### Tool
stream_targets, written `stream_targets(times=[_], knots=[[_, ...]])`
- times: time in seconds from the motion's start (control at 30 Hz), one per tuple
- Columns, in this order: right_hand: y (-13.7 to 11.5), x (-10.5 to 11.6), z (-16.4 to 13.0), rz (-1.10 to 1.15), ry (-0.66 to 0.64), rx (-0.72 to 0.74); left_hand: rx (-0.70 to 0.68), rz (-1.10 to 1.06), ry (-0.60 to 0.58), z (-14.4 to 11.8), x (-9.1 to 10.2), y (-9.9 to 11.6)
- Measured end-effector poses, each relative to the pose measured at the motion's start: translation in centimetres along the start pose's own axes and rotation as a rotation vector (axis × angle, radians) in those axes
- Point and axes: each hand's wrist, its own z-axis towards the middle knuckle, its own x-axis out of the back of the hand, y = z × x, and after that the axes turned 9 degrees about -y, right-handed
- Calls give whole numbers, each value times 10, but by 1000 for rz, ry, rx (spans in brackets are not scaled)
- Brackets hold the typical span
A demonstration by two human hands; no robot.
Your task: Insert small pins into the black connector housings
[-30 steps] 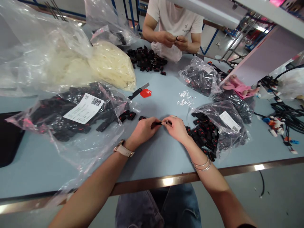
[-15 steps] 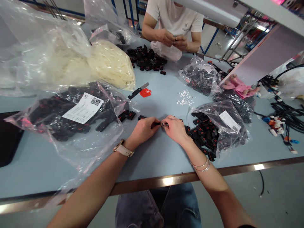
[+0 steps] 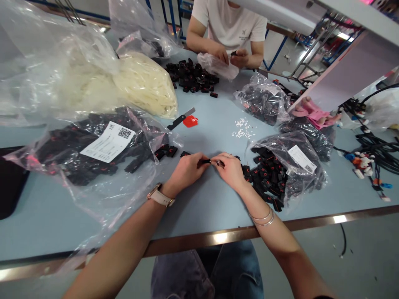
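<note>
My left hand (image 3: 187, 171) pinches a small black plastic connector (image 3: 204, 161) just above the blue-grey table (image 3: 199, 207). My right hand (image 3: 231, 169) meets it from the right, fingertips closed on the connector's other end; what sits between those fingertips is too small to tell. A few loose black connectors (image 3: 166, 151) lie just left of my left hand. An opened clear bag of black and red connectors (image 3: 280, 170) lies right beside my right hand.
A large labelled bag of black parts (image 3: 93, 145) lies at left, a bag of white strips (image 3: 143, 83) behind it. A utility knife (image 3: 181, 119) and red piece (image 3: 190, 121) sit mid-table, with small white bits (image 3: 243, 128). A co-worker (image 3: 230, 29) handles parts opposite. Cables (image 3: 374, 153) lie right.
My hands stay together on the connector, shifting only slightly. The co-worker's hand has dropped to the plastic bag in front of them.
</note>
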Motion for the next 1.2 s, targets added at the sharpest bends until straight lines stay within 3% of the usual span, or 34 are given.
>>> stream_targets(times=[0.23, 0.4, 0.8, 1.2], knots=[[2, 2, 0, 99, 42, 58, 9, -53, 7, 0, 1, 0], [-1, 4, -1, 152, 41, -3, -9, -73, 20, 0, 1, -2], [-6, 5, -5, -57, 36, -82, 1, -70, 61, -1, -1, 1], [-8, 3, -2, 34, 91, -49, 16, -31, 84, -2, -4, -3]])
